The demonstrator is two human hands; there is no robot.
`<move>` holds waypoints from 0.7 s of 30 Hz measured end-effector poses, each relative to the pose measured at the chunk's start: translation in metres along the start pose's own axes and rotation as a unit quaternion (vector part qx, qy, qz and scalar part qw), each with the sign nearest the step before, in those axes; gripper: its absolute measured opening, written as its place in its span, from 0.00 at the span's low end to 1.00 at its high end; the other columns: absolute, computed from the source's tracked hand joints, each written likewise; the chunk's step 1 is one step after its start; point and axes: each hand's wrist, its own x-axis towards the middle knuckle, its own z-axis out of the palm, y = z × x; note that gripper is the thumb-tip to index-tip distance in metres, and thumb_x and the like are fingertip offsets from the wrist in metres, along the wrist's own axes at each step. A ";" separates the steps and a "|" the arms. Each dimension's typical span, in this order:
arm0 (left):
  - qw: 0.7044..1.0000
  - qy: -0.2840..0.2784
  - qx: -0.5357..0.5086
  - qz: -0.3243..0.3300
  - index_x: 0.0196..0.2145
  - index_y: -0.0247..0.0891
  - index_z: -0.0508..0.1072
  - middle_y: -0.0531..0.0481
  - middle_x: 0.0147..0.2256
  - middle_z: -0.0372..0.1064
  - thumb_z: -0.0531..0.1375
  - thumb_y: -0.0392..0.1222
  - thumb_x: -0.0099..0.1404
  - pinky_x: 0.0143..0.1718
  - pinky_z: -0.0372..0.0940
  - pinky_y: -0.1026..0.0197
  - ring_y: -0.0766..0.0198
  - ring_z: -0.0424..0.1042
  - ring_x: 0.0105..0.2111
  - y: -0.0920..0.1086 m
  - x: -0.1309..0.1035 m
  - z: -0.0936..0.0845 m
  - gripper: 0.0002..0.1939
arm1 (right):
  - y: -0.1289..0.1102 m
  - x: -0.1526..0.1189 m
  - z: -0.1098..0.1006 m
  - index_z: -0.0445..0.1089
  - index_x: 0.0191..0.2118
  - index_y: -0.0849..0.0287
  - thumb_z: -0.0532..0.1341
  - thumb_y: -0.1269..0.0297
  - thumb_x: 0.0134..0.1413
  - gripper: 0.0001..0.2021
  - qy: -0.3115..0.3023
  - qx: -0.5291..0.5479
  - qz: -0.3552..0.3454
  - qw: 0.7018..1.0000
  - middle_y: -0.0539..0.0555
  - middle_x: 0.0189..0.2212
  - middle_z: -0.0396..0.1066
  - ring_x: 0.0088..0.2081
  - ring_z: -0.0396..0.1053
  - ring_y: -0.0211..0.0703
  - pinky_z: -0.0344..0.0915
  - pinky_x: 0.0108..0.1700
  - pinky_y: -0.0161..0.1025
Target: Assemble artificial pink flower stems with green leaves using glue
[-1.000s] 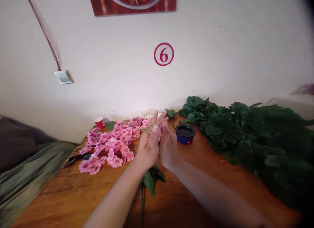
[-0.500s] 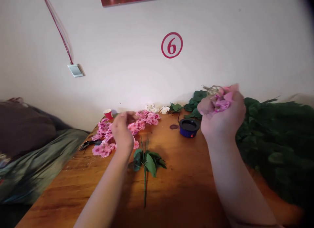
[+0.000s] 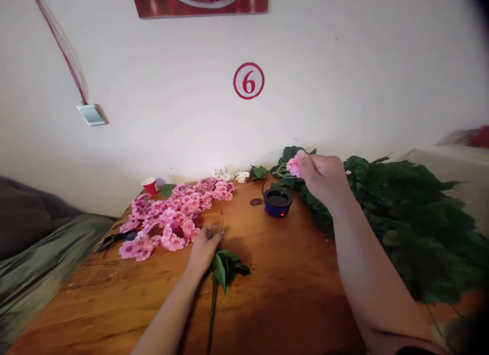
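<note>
My left hand [image 3: 204, 248] is low over the table, its fingers closed around the thin upper wires of an artificial green stem [image 3: 212, 314]. Dark green leaves [image 3: 225, 267] spread from that stem just below the fingers. Raised at the right, my right hand [image 3: 323, 174] pinches pink artificial blossoms [image 3: 294, 167]; thin pale stems stick out from them to the left. A pile of pink flower sprays [image 3: 178, 212] lies beyond my left hand.
A small dark blue pot [image 3: 278, 202] with a red light stands near the middle back. Green leaves [image 3: 401, 222] are heaped at the right. White blossoms [image 3: 223, 174], a red paper cup [image 3: 150, 186] and a black-handled tool [image 3: 112, 240] lie farther left.
My left hand has come down from over the pink sprays to the green stem. My right hand, still holding pink blossoms, has turned, and its fingers have narrowed to a pinch.
</note>
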 end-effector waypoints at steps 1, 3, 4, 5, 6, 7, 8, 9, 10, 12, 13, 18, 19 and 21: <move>1.000 -0.017 0.000 0.002 0.34 0.35 0.70 0.58 0.21 0.60 0.64 0.53 0.55 0.25 0.54 0.64 0.67 0.59 0.21 -0.003 0.001 0.001 0.18 | 0.013 0.006 0.003 0.75 0.26 0.59 0.50 0.49 0.67 0.27 -0.016 -0.052 0.009 0.999 0.54 0.20 0.71 0.30 0.72 0.46 0.63 0.32 0.38; 0.998 -0.051 0.018 0.019 0.28 0.35 0.69 0.58 0.20 0.58 0.62 0.54 0.58 0.25 0.53 0.65 0.69 0.57 0.21 -0.007 0.002 0.000 0.17 | 0.037 0.016 0.012 0.77 0.29 0.59 0.47 0.52 0.68 0.27 -0.056 -0.144 0.023 0.988 0.55 0.24 0.74 0.34 0.74 0.47 0.62 0.34 0.37; 0.997 -0.060 0.028 0.029 0.26 0.35 0.68 0.57 0.20 0.58 0.61 0.54 0.59 0.25 0.53 0.66 0.69 0.57 0.21 -0.008 0.002 0.000 0.18 | 0.047 0.019 0.019 0.78 0.30 0.58 0.47 0.53 0.68 0.27 -0.095 -0.181 0.025 0.978 0.55 0.25 0.76 0.35 0.74 0.47 0.61 0.34 0.37; 0.996 -0.068 0.038 0.040 0.25 0.35 0.68 0.57 0.20 0.58 0.60 0.54 0.60 0.25 0.53 0.66 0.69 0.57 0.22 -0.008 0.001 -0.002 0.18 | 0.055 0.022 0.026 0.79 0.30 0.56 0.47 0.54 0.68 0.26 -0.140 -0.214 0.027 0.966 0.54 0.27 0.76 0.35 0.74 0.47 0.60 0.34 0.37; 0.995 -0.072 0.048 0.047 0.25 0.36 0.68 0.57 0.21 0.58 0.60 0.55 0.61 0.25 0.53 0.66 0.69 0.58 0.22 -0.007 0.000 -0.002 0.19 | 0.063 0.023 0.035 0.79 0.30 0.55 0.46 0.54 0.68 0.26 -0.188 -0.241 0.028 0.952 0.53 0.28 0.77 0.36 0.74 0.46 0.60 0.34 0.37; 0.994 -0.074 0.055 0.052 0.25 0.36 0.68 0.57 0.21 0.58 0.60 0.55 0.61 0.26 0.53 0.66 0.69 0.58 0.22 -0.006 -0.001 -0.003 0.19 | 0.068 0.023 0.044 0.79 0.31 0.54 0.46 0.54 0.68 0.26 -0.231 -0.263 0.031 0.936 0.54 0.29 0.77 0.36 0.74 0.46 0.59 0.34 0.37; 0.994 -0.076 0.060 0.053 0.25 0.35 0.69 0.57 0.21 0.59 0.60 0.55 0.61 0.26 0.53 0.66 0.68 0.58 0.23 -0.005 -0.002 -0.003 0.19 | 0.073 0.022 0.053 0.80 0.31 0.54 0.46 0.54 0.68 0.26 -0.268 -0.285 0.031 0.920 0.55 0.31 0.78 0.37 0.74 0.47 0.59 0.34 0.37; 0.994 -0.079 0.064 0.050 0.26 0.35 0.69 0.57 0.21 0.59 0.60 0.56 0.62 0.26 0.53 0.66 0.68 0.58 0.23 -0.005 -0.003 -0.003 0.19 | 0.077 0.020 0.061 0.80 0.32 0.55 0.45 0.54 0.68 0.27 -0.295 -0.307 0.032 0.904 0.56 0.32 0.78 0.38 0.74 0.48 0.59 0.35 0.37; 0.993 -0.083 0.064 0.046 0.27 0.35 0.70 0.57 0.21 0.59 0.60 0.56 0.62 0.26 0.53 0.66 0.69 0.58 0.23 -0.004 -0.003 -0.003 0.19 | 0.080 0.018 0.069 0.80 0.32 0.56 0.44 0.53 0.68 0.28 -0.318 -0.322 0.031 0.891 0.58 0.34 0.77 0.38 0.74 0.49 0.59 0.36 0.38; 0.994 -0.092 0.056 0.032 0.29 0.34 0.72 0.57 0.21 0.59 0.61 0.57 0.61 0.25 0.52 0.67 0.69 0.58 0.23 -0.004 -0.004 -0.003 0.20 | 0.085 0.014 0.080 0.79 0.32 0.56 0.44 0.51 0.68 0.29 -0.351 -0.335 0.030 0.874 0.59 0.35 0.77 0.38 0.73 0.50 0.60 0.36 0.39; 0.994 -0.095 0.049 0.025 0.31 0.34 0.72 0.57 0.21 0.59 0.62 0.57 0.60 0.25 0.52 0.67 0.69 0.57 0.22 -0.004 -0.005 -0.003 0.20 | 0.086 0.012 0.084 0.79 0.33 0.55 0.44 0.51 0.68 0.29 -0.361 -0.335 0.029 0.870 0.59 0.35 0.77 0.38 0.73 0.50 0.60 0.37 0.39; 0.996 -0.093 0.018 0.003 0.33 0.33 0.72 0.58 0.21 0.58 0.64 0.57 0.58 0.24 0.51 0.67 0.70 0.55 0.21 -0.006 -0.005 -0.003 0.20 | 0.091 0.008 0.093 0.79 0.33 0.57 0.43 0.51 0.68 0.29 -0.374 -0.338 0.026 0.863 0.61 0.35 0.76 0.38 0.73 0.52 0.61 0.37 0.40; 0.995 -0.094 0.015 0.003 0.33 0.33 0.72 0.58 0.21 0.58 0.64 0.56 0.58 0.24 0.51 0.67 0.70 0.55 0.21 -0.006 -0.005 -0.003 0.20 | 0.092 0.007 0.094 0.79 0.34 0.57 0.43 0.51 0.68 0.29 -0.375 -0.340 0.026 0.862 0.61 0.36 0.76 0.38 0.73 0.52 0.61 0.37 0.40; 0.995 -0.097 0.013 0.005 0.32 0.33 0.72 0.58 0.21 0.57 0.64 0.57 0.58 0.23 0.51 0.67 0.70 0.55 0.21 -0.007 -0.005 -0.003 0.20 | 0.092 0.006 0.096 0.79 0.35 0.59 0.43 0.51 0.68 0.29 -0.377 -0.345 0.024 0.859 0.62 0.37 0.76 0.39 0.73 0.53 0.62 0.38 0.41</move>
